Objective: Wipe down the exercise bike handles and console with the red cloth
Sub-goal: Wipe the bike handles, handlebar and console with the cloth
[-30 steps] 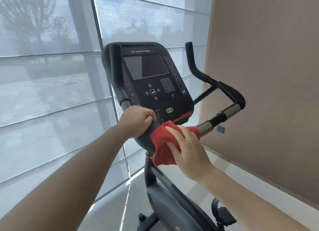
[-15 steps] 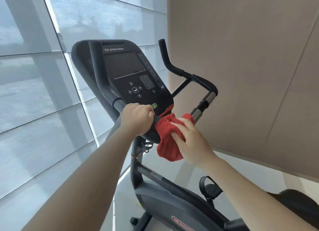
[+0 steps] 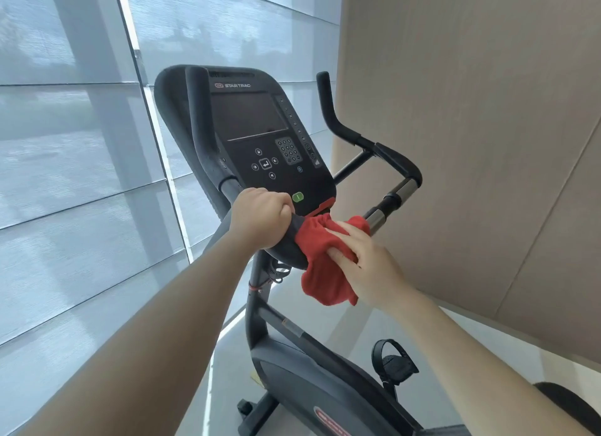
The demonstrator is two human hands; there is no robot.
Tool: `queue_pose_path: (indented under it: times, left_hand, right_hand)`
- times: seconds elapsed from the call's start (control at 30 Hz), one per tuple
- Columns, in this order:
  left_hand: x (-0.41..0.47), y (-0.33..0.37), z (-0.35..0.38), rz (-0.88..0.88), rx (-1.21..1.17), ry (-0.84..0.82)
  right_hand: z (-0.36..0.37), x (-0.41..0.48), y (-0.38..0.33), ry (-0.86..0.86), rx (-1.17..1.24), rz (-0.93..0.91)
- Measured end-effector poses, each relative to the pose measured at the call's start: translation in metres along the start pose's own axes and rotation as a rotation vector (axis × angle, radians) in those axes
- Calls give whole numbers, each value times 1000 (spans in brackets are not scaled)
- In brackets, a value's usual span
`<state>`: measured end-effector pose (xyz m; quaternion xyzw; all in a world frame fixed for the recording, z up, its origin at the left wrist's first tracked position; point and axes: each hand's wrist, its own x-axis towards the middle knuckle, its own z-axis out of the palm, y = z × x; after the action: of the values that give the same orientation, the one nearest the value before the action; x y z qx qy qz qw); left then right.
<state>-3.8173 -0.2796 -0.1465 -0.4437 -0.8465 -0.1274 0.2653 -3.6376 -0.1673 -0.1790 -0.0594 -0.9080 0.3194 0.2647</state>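
The black console (image 3: 257,133) of the exercise bike stands in the middle, its screen dark. My left hand (image 3: 260,216) grips the left handlebar (image 3: 203,133) just below the console. A bunched red cloth (image 3: 320,266) is wrapped over the bar junction under the console's lower edge. My right hand (image 3: 367,263) holds the cloth there, fingers curled over it, and part of the cloth hangs down. The right handlebar (image 3: 364,142), with its chrome sensor section, rises beyond the cloth.
A glass wall with sheer blinds (image 3: 71,175) fills the left. A tan panelled wall (image 3: 487,142) closes the right side, close to the right handle. Below are the bike's frame (image 3: 305,370), a strapped pedal (image 3: 393,360) and the seat's edge (image 3: 566,400).
The view has swung over the second, so the bike sits differently in frame. My right hand has slid a little lower on the red cloth. My left hand keeps its grip.
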Motion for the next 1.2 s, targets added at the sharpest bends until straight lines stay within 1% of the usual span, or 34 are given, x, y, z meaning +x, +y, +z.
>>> queue_pose_path:
  times: [0.1, 0.2, 0.27, 0.4, 0.47, 0.57, 0.67, 0.83, 0.9, 1.0, 1.07, 1.2]
  left_hand:
    - [-1, 1, -3, -17, -22, 3]
    - [-2, 5, -6, -22, -28, -6]
    - [-2, 6, -6, -24, -24, -5]
    - [-1, 4, -5, -36, -37, 9]
    - [-1, 5, -5, -36, -41, 16]
    - [-2, 5, -5, -41, -41, 16]
    - [-1, 5, -6, -36, -38, 13]
    - [-2, 5, -5, -23, -30, 1]
    - [-1, 4, -5, -12, -31, 3]
    - [-1, 3, -3, 8, -29, 9]
    - [1, 1, -1, 35, -18, 8]
    - [2, -2, 0, 93, -7, -15]
  right_hand:
    - [-15, 18, 6, -74, -21, 96]
    - [-31, 39, 19, -27, -74, 161]
    - [-39, 46, 28, -10, -57, 192]
    - [-29, 38, 30, -60, 26, 177]
    - [-24, 31, 26, -70, 126, 177]
    - [-18, 22, 20, -4, 241, 126]
    - [-5, 10, 18, 56, 172, 58]
    - [-3, 6, 19, 90, 74, 63]
    - [-3, 4, 17, 73, 60, 49]
    - [-1, -6, 13, -30, 71, 46]
    - [-1, -11, 14, -48, 13, 50]
    - [1, -12, 10, 75, -72, 37]
